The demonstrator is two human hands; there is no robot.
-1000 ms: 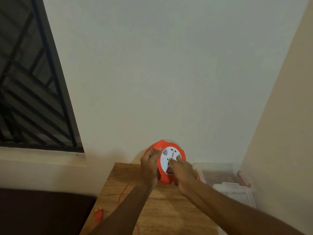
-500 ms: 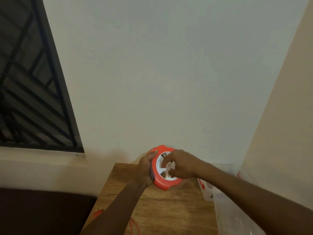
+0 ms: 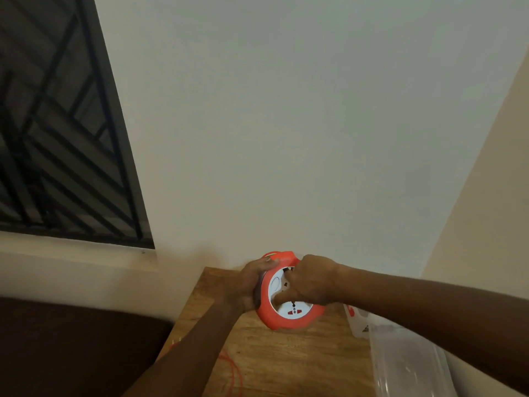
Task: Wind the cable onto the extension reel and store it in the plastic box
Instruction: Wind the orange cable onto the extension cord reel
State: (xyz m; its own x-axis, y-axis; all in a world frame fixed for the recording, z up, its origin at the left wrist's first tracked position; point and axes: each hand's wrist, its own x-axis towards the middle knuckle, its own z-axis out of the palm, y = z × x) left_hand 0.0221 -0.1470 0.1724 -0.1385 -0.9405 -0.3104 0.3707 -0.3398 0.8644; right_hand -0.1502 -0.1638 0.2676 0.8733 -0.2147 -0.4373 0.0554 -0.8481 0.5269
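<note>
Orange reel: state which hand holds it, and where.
The left hand grips the orange reel by its left rim; the right hand presses on its white socket face.

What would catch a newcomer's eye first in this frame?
The round orange and white plastic extension reel stands out, held above the far end of the wooden table between the left hand and right hand. Loose thin orange cable trails over the table below, and a dark barred window fills the upper left.

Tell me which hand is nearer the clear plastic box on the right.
Right. The right hand is on the white face of the orange extension reel, on the side toward the clear plastic box; the left hand grips the reel's far edge.
</note>
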